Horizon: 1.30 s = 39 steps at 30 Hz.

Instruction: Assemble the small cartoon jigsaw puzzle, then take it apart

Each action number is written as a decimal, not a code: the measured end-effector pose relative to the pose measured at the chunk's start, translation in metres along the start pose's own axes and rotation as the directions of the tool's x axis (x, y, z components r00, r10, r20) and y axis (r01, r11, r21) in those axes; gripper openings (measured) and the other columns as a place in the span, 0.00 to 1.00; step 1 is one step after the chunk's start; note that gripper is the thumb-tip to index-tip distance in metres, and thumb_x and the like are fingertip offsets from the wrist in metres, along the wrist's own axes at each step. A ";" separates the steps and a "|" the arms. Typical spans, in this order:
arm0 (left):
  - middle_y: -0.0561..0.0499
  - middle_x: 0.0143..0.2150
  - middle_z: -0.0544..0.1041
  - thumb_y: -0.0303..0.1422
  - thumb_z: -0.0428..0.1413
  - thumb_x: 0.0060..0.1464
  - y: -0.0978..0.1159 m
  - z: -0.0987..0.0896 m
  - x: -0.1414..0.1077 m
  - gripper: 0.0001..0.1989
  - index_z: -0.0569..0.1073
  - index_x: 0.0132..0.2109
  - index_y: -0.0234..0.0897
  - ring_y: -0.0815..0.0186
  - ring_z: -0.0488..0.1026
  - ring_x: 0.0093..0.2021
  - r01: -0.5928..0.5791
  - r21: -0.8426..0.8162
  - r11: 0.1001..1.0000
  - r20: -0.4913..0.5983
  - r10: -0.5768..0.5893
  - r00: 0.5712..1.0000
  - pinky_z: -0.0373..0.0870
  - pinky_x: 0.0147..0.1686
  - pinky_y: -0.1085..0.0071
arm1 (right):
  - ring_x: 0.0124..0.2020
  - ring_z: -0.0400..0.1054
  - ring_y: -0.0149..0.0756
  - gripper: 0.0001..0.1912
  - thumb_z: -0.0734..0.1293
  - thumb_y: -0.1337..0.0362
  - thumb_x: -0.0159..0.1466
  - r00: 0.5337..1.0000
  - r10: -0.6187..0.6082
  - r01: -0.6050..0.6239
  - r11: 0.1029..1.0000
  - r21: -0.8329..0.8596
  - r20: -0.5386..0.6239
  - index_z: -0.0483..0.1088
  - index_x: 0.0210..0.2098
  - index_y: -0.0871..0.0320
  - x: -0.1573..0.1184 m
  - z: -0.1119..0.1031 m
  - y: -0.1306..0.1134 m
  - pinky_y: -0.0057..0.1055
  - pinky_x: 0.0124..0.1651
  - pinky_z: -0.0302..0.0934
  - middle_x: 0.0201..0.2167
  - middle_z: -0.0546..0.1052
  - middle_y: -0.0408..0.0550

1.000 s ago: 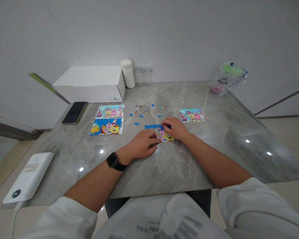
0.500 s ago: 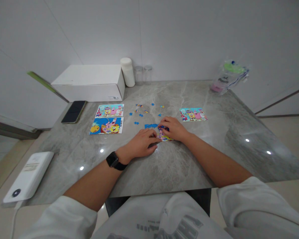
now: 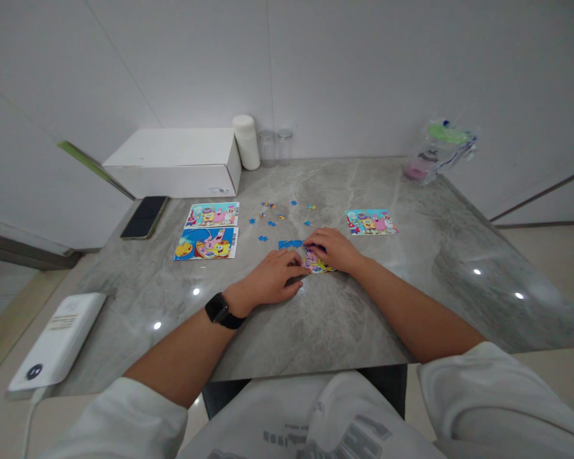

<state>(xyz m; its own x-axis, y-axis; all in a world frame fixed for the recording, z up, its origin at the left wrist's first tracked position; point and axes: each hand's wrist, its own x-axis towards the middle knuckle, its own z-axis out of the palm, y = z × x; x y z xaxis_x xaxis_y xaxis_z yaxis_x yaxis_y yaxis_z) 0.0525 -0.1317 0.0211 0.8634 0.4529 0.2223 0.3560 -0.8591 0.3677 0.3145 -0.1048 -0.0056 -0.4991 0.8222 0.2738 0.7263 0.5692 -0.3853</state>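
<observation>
A partly joined jigsaw puzzle (image 3: pixel 318 264) with a colourful cartoon picture lies near the middle of the table, its blue upper-left part (image 3: pixel 289 244) showing between my hands. At its left edge rests my left hand (image 3: pixel 278 275), thumb and fingers apart, fingertips touching the puzzle. My right hand (image 3: pixel 333 247) bends over the upper right of the puzzle with its fingers close together and pointing down; whatever is between the fingertips is hidden. Several loose puzzle pieces (image 3: pixel 263 238) lie scattered beyond my hands, some blue, some multicoloured.
Two picture cards (image 3: pixel 212 215) lie at the left, another card (image 3: pixel 372 222) at the right. A phone (image 3: pixel 145 217), white box (image 3: pixel 172 180), white bottle (image 3: pixel 247 143) and two clear jars (image 3: pixel 284 148) stand behind. A bagged cup (image 3: pixel 428 159) is back right, a white device (image 3: pixel 60 341) front left.
The whole view has shifted very slightly, with things sitting a little lower in the picture. Both hands stay at the puzzle with almost the same pose.
</observation>
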 end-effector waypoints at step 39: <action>0.43 0.55 0.75 0.36 0.58 0.66 0.001 -0.003 -0.001 0.18 0.80 0.61 0.45 0.54 0.72 0.55 0.013 -0.027 1.000 0.020 -0.013 1.000 0.70 0.56 0.53 | 0.38 0.72 0.41 0.05 0.67 0.67 0.64 0.975 0.167 -0.145 0.978 0.148 -0.147 0.75 0.39 0.54 0.000 -0.008 -0.002 0.36 0.45 0.64 0.35 0.79 0.47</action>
<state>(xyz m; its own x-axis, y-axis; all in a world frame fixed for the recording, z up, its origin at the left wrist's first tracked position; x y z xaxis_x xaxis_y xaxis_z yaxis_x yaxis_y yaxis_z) 0.0511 -0.1326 0.0241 0.8660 0.4588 0.1991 0.3577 -0.8463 0.3948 0.3166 -0.1066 0.0020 -0.2954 0.8957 0.3324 0.7130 0.4383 -0.5473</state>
